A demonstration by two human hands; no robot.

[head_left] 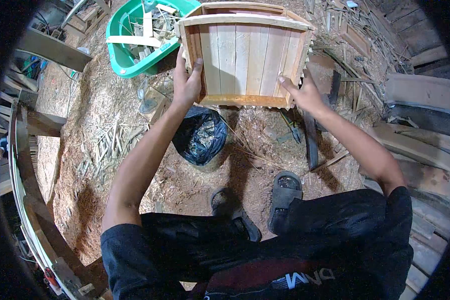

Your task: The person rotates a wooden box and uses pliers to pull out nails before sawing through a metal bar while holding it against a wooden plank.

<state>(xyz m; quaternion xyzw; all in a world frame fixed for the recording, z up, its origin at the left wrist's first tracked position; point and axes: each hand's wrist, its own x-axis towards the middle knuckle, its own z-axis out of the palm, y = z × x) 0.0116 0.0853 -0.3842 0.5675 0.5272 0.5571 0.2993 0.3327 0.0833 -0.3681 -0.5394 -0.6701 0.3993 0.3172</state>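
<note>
Both hands hold up a shallow wooden box (242,60) with a panel of pale upright slats inside a raised frame. My left hand (187,82) grips its left side, thumb on the inner face of the frame and fingers around the outside. On the right side, my right hand (306,92) has its thumb over the slats near the lower corner, its fingers mostly hidden behind. The lower frame strip looks more orange than the slats. Under the box, a black plastic bag (201,135) lines a round container.
A green plastic tub (117,57) of wood offcuts stands behind the box at left. Thin sticks (112,140) and shavings litter the ground. Pliers-like tools (292,131) lie below my right hand. Stacked boards (420,135) line the right; a long curved plank (27,175) is at left.
</note>
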